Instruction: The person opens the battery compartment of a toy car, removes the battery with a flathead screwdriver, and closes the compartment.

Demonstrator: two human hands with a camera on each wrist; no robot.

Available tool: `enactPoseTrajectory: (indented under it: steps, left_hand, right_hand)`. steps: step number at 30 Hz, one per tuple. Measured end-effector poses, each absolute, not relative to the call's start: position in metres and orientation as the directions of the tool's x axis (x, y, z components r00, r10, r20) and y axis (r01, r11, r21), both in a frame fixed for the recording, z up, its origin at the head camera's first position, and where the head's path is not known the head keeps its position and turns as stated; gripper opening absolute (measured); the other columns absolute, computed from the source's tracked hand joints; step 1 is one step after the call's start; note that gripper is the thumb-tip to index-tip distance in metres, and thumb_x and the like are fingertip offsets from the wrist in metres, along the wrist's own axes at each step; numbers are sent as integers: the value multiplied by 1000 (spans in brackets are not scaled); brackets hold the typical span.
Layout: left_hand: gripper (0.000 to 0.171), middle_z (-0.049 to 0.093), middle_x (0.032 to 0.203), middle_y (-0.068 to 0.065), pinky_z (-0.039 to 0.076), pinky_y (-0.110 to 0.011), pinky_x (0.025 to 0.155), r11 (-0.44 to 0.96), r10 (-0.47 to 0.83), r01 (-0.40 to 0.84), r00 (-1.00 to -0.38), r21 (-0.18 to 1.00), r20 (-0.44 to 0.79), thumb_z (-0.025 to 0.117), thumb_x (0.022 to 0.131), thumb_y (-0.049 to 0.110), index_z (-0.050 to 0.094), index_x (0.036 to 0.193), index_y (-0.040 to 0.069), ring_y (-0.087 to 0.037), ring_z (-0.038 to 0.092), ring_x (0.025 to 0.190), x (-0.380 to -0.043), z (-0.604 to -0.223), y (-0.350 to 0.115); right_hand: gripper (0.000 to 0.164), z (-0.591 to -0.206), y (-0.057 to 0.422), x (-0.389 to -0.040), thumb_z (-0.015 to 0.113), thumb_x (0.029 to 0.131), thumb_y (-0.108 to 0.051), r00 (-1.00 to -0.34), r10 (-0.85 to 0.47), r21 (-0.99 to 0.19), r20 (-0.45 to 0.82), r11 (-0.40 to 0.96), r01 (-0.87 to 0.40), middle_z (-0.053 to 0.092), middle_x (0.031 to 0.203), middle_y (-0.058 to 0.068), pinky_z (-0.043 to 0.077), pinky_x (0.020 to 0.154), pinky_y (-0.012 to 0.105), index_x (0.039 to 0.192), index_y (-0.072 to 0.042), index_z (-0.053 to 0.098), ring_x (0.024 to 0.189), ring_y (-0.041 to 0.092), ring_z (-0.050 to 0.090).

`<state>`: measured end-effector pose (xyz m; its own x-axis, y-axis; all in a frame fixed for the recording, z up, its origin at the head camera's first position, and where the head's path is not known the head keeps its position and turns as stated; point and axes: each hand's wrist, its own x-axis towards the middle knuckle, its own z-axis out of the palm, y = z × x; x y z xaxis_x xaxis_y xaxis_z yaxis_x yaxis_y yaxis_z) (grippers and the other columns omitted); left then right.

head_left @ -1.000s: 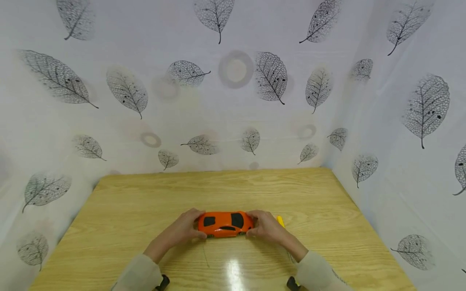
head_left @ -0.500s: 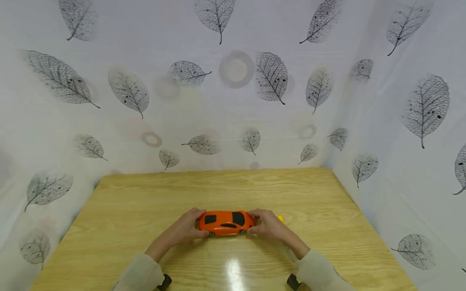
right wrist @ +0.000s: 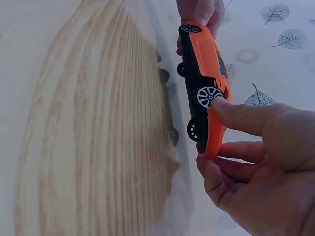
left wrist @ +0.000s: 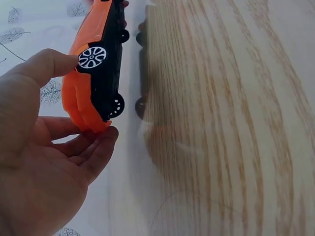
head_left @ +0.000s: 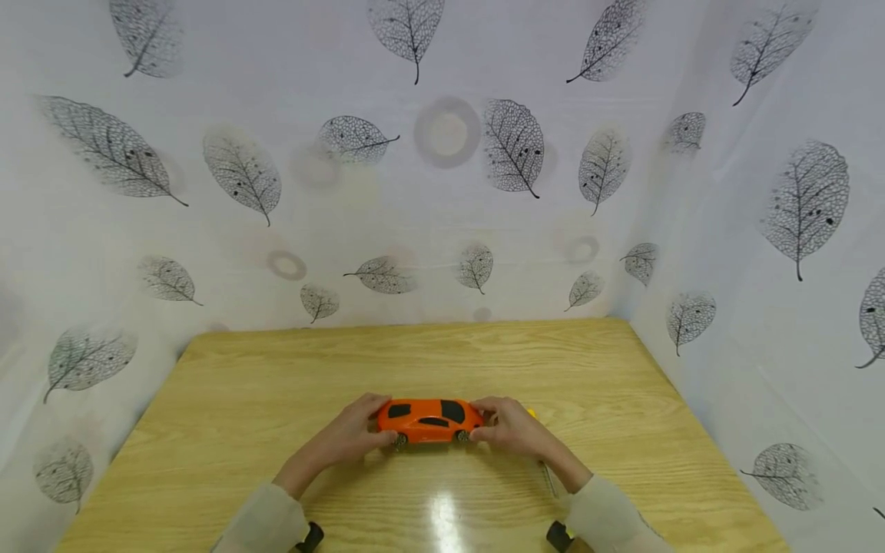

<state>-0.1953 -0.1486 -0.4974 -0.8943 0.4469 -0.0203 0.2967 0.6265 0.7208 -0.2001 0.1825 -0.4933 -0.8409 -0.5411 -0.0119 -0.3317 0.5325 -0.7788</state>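
Observation:
Both hands hold an orange toy car (head_left: 429, 421) with dark windows, one hand at each end. My left hand (head_left: 358, 430) grips one end, its thumb beside a silver-spoked wheel (left wrist: 92, 57) and its fingers curled under the bumper. At the other end, my right hand (head_left: 510, 427) pinches the car, the thumb against a front wheel (right wrist: 209, 97). In the wrist views the black underside shows and a gap separates the wheels from the table, where the car is reflected. The side facing the head camera is tilted into view.
A yellow-handled tool (head_left: 531, 413) with a thin metal shaft (head_left: 549, 480) lies on the wooden table (head_left: 311, 369), partly hidden under my right forearm. Leaf-printed white cloth (head_left: 442, 207) hangs behind and along both sides.
The car has tilted, so more of its side and wheels now faces the head camera. It has risen slightly in view, both hands keeping their grip.

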Motion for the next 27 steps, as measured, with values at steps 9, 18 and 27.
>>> enactPoseTrajectory:
  steps: [9, 18, 27]
  left_hand:
    - [71, 54, 142, -23, 45, -56, 106, 587, 434, 275, -901, 761, -8, 72, 98, 31, 46, 149, -10, -36, 55, 124, -197, -489, -149]
    - [66, 55, 140, -20, 47, -56, 104, 548, 458, 312, -889, 776, 35, 61, 105, 37, 44, 151, -9, -33, 56, 123, -199, -479, -150]
    - [61, 56, 139, -16, 49, -51, 98, 557, 436, 312, -899, 769, 48, 55, 108, 38, 46, 152, -4, -27, 56, 116, -200, -469, -149]
  right_hand:
    - [55, -487, 188, -205, 72, 99, -20, -834, -552, -835, -12, 465, -296, 68, 107, 9, 52, 65, 25, 142, 9, 56, 89, 21, 61]
    - [53, -474, 190, -206, 64, 104, -25, -843, -539, -847, -9, 452, -280, 68, 114, 10, 54, 74, 30, 145, 8, 54, 96, 26, 62]
    - [55, -468, 191, -206, 58, 108, -30, -840, -542, -869, -13, 421, -258, 62, 133, 21, 55, 80, 45, 147, 8, 50, 102, 39, 60]
